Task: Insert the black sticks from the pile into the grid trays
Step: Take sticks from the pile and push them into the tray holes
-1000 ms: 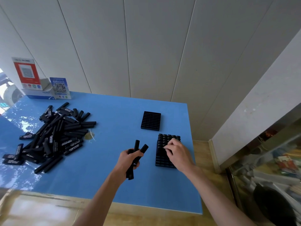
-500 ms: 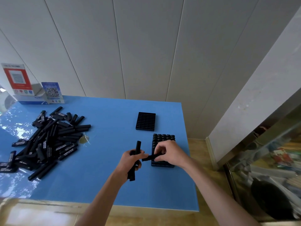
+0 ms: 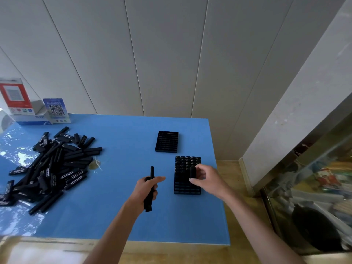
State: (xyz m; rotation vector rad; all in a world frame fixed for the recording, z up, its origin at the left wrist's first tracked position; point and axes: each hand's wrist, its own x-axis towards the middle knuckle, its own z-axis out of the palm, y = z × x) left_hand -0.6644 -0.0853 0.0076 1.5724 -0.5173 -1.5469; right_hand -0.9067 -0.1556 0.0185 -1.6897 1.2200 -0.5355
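1. Near tray (image 3: 187, 187) on the blue table (image 3: 118, 216): far rows filled with upright sticks, near rows open.
2. Right hand (image 3: 206, 179) over that tray, thumb and fingers pinching a stick (image 3: 192, 173) upright at the filled edge; its lower end is hidden.
3. Left hand (image 3: 145, 189), left of the tray, grips a held stick (image 3: 150, 193); how many it holds is unclear.
4. Far tray (image 3: 167, 141) lies beyond.
5. Pile (image 3: 51, 166) far left, cut by the frame.
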